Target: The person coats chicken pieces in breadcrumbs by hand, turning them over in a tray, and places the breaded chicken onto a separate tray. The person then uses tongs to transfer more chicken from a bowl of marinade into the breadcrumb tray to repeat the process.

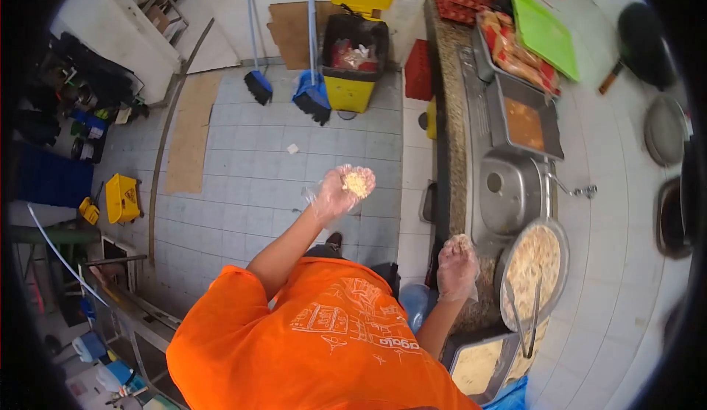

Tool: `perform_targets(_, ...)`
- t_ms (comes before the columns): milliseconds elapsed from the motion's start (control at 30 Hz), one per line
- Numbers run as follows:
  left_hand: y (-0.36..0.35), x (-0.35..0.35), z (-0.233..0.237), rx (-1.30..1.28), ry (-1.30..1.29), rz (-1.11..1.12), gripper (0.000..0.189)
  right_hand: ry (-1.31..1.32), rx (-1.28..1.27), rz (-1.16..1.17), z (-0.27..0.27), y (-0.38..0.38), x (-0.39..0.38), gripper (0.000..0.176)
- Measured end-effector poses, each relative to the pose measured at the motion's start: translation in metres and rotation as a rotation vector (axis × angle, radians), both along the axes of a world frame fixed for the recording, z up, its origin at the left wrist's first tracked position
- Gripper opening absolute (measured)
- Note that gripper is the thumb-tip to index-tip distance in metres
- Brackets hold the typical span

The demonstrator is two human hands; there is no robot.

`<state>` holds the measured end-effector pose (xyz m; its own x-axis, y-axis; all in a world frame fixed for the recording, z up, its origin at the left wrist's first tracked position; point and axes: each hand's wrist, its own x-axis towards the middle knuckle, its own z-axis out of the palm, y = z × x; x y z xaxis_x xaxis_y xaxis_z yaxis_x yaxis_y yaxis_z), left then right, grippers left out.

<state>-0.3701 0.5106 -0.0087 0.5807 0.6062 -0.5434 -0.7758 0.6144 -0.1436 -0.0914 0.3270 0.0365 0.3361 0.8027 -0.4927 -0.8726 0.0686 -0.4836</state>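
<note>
My left hand (340, 193), in a clear plastic glove, is cupped under a small mound of crumbly pale-yellow food (355, 184), held out over the floor. Bits of food stick to its fingers. By the counter's edge is my right hand (457, 269), also gloved, its fingers drawn together and smeared with food; whether anything is inside them I cannot make out. Just to its right stands a large round metal bowl (565, 263) of creamy, chunky filling (536, 259). Metal tongs (532, 322) rest across the bowl's near side. Closer to my body lies a tray (449, 362) holding a flat pale layer.
Along the granite counter (458, 152) are a sink (508, 196), a deep pan (508, 141) with orange-brown liquid, packaged food (508, 42) and a green lid (545, 33). A yellow bin (349, 93), brooms (258, 86) and a mop bucket (123, 198) stand on the floor.
</note>
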Motion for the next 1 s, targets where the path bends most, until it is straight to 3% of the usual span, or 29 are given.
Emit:
perform_targets(100, 0.073, -0.019, 0.001, 0.008, 0.092, 0.060, 0.031, 0.025, 0.020, 0.105, 0.003, 0.069, -0.018, 0.014)
perform_targets(200, 0.158, -0.032, -0.010, 0.086, -0.067, 0.153, 0.033, 0.018, 0.024, 0.194, -0.001, 0.139, -0.025, 0.013)
perform_targets(267, 0.225, -0.039, -0.006, 0.354, 0.093, 0.260, 0.033, 0.024, -0.057, 0.234, -0.013, 0.185, -0.021, 0.012)
perform_targets(333, 0.290, -0.047, 0.013, 0.620, 0.351, 0.339, 0.033, -0.004, -0.078, 0.239, -0.015, 0.233, -0.018, 0.012)
perform_targets(400, 0.367, -0.042, 0.028, 0.526, 0.612, 0.473, 0.031, -0.019, -0.112, 0.243, -0.026, 0.283, -0.007, 0.012)
perform_targets(467, 0.434, -0.034, 0.006, 0.808, 0.946, 0.630, 0.029, -0.028, -0.136, 0.316, -0.040, 0.336, 0.010, 0.011)
perform_targets(500, 0.469, -0.034, -0.011, 1.011, 1.424, 0.565, 0.028, -0.014, -0.143, 0.306, -0.043, 0.365, 0.017, 0.011)
perform_targets(533, 0.506, -0.023, -0.034, 1.017, 1.431, 0.536, 0.028, -0.025, -0.207, 0.294, -0.045, 0.391, 0.021, 0.011)
perform_targets(600, 0.566, 0.006, -0.076, 1.028, 2.274, 0.124, 0.033, -0.014, -0.301, 0.259, -0.050, 0.434, 0.031, 0.011)
perform_targets(633, 0.600, 0.010, -0.129, 1.641, 2.812, 0.129, 0.033, -0.045, -0.310, 0.270, -0.055, 0.454, 0.037, 0.012)
perform_targets(667, 0.622, 0.024, -0.157, 1.407, 2.977, -1.016, 0.036, -0.072, -0.327, 0.283, -0.059, 0.468, 0.038, 0.013)
perform_targets(733, 0.648, 0.033, -0.196, 1.150, 2.849, -1.101, 0.039, 0.015, -0.347, 0.200, -0.068, 0.495, 0.040, 0.014)
perform_targets(767, 0.656, 0.039, -0.195, 1.175, 2.826, -1.127, 0.039, 0.005, -0.347, 0.230, -0.071, 0.507, 0.040, 0.016)
perform_targets(833, 0.658, 0.042, -0.173, 1.145, 2.603, -0.830, 0.041, -0.005, -0.354, 0.251, -0.076, 0.530, 0.040, 0.017)
perform_targets(867, 0.651, 0.041, -0.169, 1.173, 2.585, -0.839, 0.041, -0.059, -0.325, 0.338, -0.079, 0.540, 0.039, 0.018)
perform_targets(933, 0.631, 0.036, -0.161, 1.132, 2.145, -0.396, 0.049, -0.078, -0.273, 0.382, -0.074, 0.555, 0.032, 0.020)
perform_targets(1000, 0.618, 0.004, -0.199, 1.227, 2.117, -0.302, 0.043, 0.088, -0.172, 0.258, -0.073, 0.564, 0.025, 0.016)
